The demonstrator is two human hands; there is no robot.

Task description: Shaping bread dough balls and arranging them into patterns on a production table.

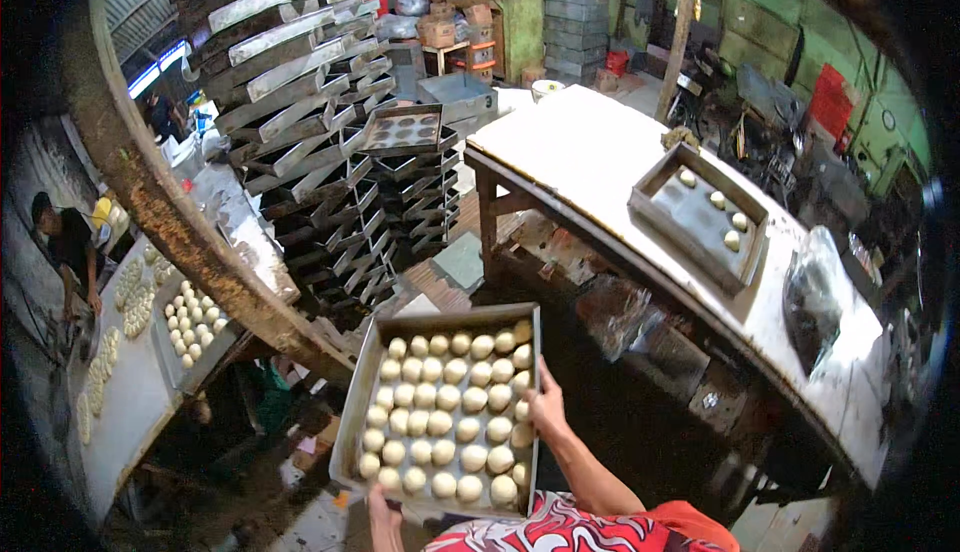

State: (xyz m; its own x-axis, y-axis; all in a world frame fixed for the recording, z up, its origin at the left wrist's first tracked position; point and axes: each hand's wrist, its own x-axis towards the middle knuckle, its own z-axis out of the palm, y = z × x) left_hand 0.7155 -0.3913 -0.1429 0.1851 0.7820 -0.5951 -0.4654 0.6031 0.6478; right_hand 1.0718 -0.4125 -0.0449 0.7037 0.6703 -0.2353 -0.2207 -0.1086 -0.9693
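A metal baking tray (360, 407) full of round pale dough balls (442, 422) is held level in front of my body. My left hand (382, 512) grips its near left corner from below, fingers partly hidden under the tray. On the right side wall, my right hand (545, 404) is closed round the rim, with the fingertips out of sight. The dough balls lie in rough rows, close together but mostly apart.
A white-topped table (560, 142) on the right bears another metal tray (745, 277) with a few dough balls and a plastic bag (815, 297). Tall stacks of trays (290, 82) stand ahead. Left, a person (70, 247) stands by a worktable (130, 392) with dough pieces, behind a wooden post (170, 202).
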